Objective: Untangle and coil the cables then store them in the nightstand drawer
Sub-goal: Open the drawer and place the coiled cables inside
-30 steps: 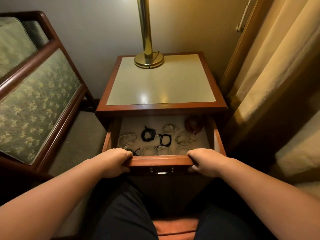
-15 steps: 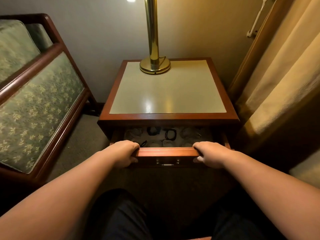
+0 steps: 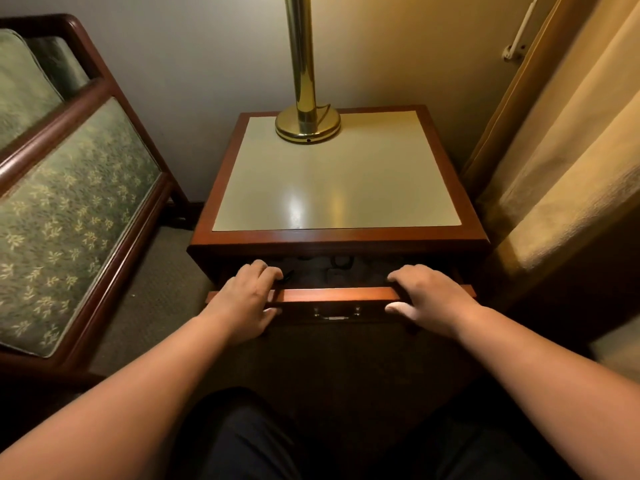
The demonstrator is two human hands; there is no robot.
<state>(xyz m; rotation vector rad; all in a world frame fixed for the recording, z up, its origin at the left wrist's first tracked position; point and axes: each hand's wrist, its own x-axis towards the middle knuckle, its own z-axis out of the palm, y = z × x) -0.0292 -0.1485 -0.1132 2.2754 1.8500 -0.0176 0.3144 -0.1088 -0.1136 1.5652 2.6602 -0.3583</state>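
Lamp [image 3: 307,126] stands on nightstand [image 3: 332,188], chair [image 3: 69,220] left, cables [image 3: 341,263] apparently in drawer [image 3: 332,294].

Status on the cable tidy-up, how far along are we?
Nearly done. Done: cables lie inside the drawer, showing as dim loops through the gap; it is too dark to check every coil. In hand: left hand and right hand both grip the drawer's front edge. Left: a narrow gap remains under the nightstand top, so probably one last push.
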